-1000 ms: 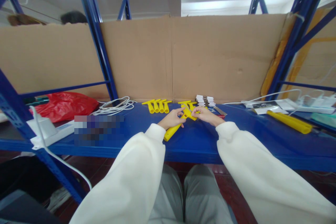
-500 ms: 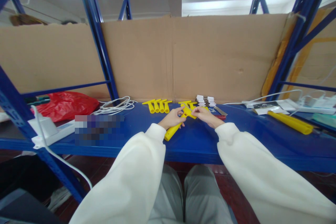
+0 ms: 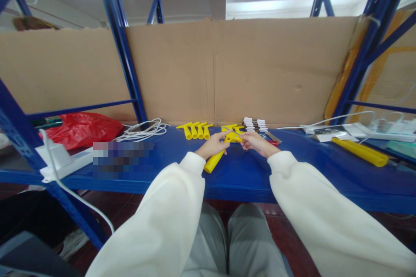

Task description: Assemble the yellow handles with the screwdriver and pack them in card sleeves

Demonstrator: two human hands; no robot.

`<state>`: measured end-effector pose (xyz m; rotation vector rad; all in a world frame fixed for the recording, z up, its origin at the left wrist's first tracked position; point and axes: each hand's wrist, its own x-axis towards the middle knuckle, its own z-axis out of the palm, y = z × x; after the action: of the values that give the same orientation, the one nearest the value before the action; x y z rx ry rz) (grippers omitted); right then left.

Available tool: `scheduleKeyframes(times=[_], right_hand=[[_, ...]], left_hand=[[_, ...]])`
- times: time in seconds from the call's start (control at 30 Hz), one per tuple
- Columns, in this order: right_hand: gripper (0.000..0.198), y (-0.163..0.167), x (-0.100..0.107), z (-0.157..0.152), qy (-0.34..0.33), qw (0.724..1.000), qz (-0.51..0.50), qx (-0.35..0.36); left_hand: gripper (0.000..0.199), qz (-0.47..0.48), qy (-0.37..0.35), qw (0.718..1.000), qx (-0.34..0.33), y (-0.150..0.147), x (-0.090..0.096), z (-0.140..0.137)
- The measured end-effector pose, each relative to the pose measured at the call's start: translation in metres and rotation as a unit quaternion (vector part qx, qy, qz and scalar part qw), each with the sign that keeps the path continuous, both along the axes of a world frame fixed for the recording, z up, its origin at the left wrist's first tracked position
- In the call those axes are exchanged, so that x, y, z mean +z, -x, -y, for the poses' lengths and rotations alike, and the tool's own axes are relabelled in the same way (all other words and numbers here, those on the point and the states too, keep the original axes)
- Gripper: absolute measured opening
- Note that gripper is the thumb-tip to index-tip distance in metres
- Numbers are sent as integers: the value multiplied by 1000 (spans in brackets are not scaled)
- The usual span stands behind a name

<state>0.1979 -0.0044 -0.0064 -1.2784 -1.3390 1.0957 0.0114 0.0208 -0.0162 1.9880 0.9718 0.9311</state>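
A yellow T-shaped scraper (image 3: 214, 162) is held over the blue shelf, its round handle slanting down towards me and its head away from me. My left hand (image 3: 213, 146) is closed round the scraper where the handle meets the head. At the head's right end, the fingers of my right hand (image 3: 255, 142) pinch together; whether a small part is between them is hidden. Behind my hands, several matching yellow scrapers (image 3: 194, 130) lie in a row, and more yellow scraper heads (image 3: 234, 128) show to the right of them. Close by stands a stack of small white packets (image 3: 254, 124).
Blue shelf posts (image 3: 121, 47) and a cardboard panel (image 3: 276, 69) bound the work surface. At left are a red plastic bag (image 3: 85, 130), white cables (image 3: 143, 130) and a power strip (image 3: 76, 163). A longer yellow handle (image 3: 360, 152) lies at right.
The scraper's head has tilted in my hands, so its flat face shows less. My right hand has shifted slightly, still at the head's right end. The left hand keeps its grip.
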Motion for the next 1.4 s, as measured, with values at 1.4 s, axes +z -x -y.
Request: scheduleKeyframes(times=[1.4], right_hand=[[19,-98,-9,-46,-135,884,349,-279]], left_hand=[[57,167,120,978,44,-32,29,10]])
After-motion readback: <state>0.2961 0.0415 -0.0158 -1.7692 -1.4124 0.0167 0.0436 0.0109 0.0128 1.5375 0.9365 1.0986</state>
